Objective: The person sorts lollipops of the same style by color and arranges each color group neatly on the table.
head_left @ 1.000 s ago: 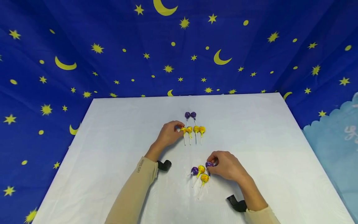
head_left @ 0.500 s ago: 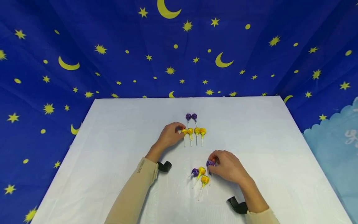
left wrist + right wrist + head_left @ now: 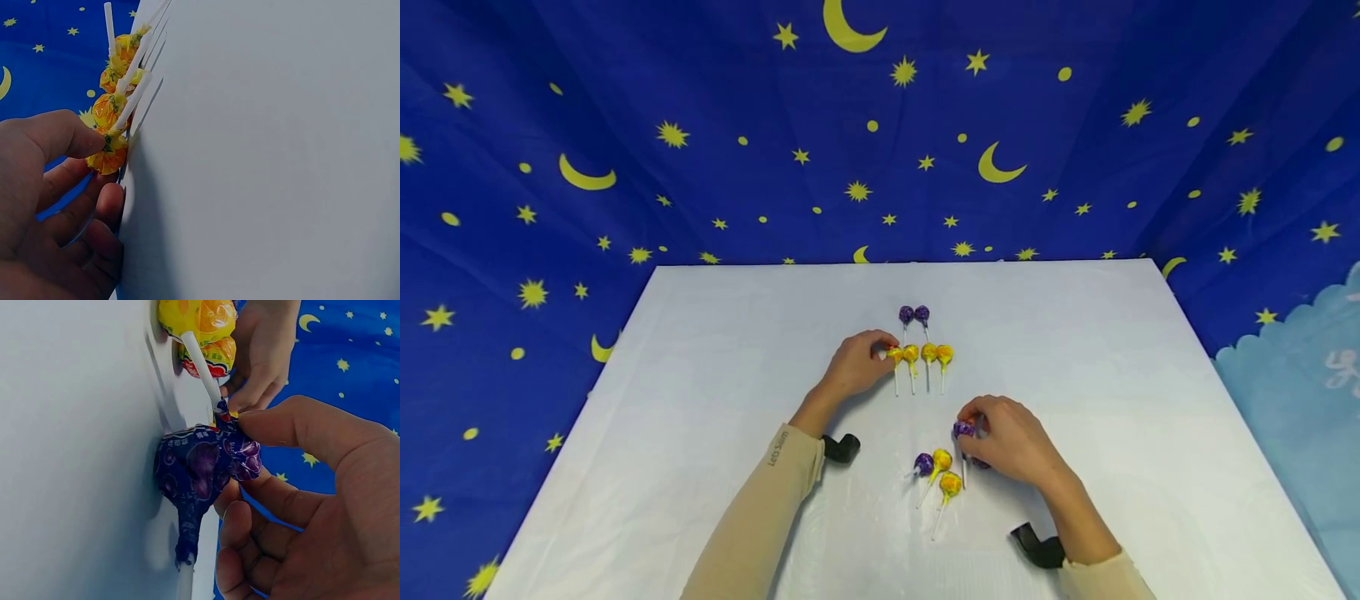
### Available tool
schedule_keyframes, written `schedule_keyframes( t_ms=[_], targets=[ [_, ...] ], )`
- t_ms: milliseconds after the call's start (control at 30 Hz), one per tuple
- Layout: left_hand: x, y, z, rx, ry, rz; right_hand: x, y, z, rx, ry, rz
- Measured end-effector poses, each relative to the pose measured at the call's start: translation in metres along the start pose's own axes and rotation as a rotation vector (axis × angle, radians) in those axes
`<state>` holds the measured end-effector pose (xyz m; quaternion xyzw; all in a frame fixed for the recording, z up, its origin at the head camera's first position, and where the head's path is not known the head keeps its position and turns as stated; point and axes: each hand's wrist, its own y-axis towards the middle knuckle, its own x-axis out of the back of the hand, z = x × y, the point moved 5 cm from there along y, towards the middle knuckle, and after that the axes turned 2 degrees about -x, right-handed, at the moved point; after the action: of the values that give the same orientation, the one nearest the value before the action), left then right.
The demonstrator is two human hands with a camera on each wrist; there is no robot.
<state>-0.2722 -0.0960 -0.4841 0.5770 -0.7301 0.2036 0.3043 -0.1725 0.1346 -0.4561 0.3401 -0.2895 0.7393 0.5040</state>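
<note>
My left hand (image 3: 856,365) pinches the leftmost yellow lollipop (image 3: 107,156) by its wrapped head, between thumb and finger. It stands at the end of a side-by-side row with other yellow lollipops (image 3: 928,353), sticks toward me. Behind that row lie two purple lollipops, one left (image 3: 906,315) and one right (image 3: 922,314). Nearer to me, my right hand (image 3: 1011,437) pinches a purple lollipop (image 3: 245,456) at its head, stick pointing toward me. Another purple lollipop (image 3: 194,465) lies on the table right beside it, mostly hidden under the hand in the head view.
Left of the right hand lie a loose purple lollipop (image 3: 923,465) and two yellow lollipops, an upper one (image 3: 942,460) and a lower one (image 3: 950,483). All rest on a white table (image 3: 737,333). A blue cloth (image 3: 737,183) with stars and moons hangs behind.
My right hand has moved slightly away from me with the pinched purple lollipop, and another purple one shows beneath it. The left hand keeps its hold on the yellow lollipop.
</note>
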Motion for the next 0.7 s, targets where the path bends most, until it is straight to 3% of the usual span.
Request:
schedule_keyframes(
  t_ms=[700],
  targets=[
    [-0.0020, -0.0029, 0.0010, 0.007, -0.006, 0.015, 0.0011, 0.0024, -0.0040, -0.029, -0.023, 0.000]
  ],
)
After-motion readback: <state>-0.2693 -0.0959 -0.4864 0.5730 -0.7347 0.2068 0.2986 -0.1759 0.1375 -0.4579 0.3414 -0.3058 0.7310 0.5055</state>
